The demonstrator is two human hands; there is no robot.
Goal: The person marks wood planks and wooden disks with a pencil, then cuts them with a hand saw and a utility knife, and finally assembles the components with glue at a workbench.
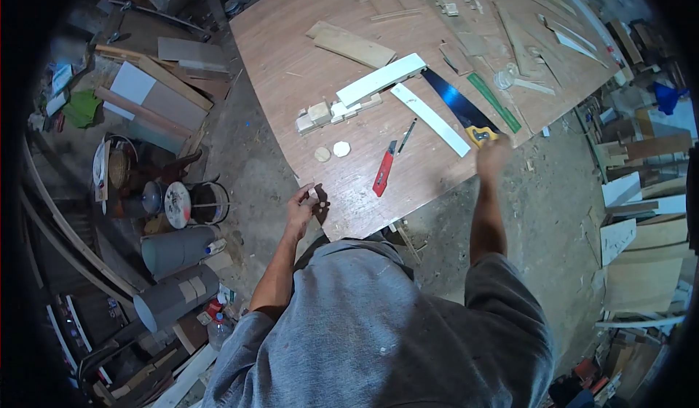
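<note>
Blue-bladed saw with a yellow handle, red utility knife, white strips (two), reddish-brown wood-grain surface.

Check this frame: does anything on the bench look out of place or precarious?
Mostly ordinary workshop clutter. One thing stands out: the handsaw lies with its yellow handle at the table's near edge, where the right hand reaches, blurred. The red utility knife lies loose nearby. The left hand pinches a small wood piece.
</note>
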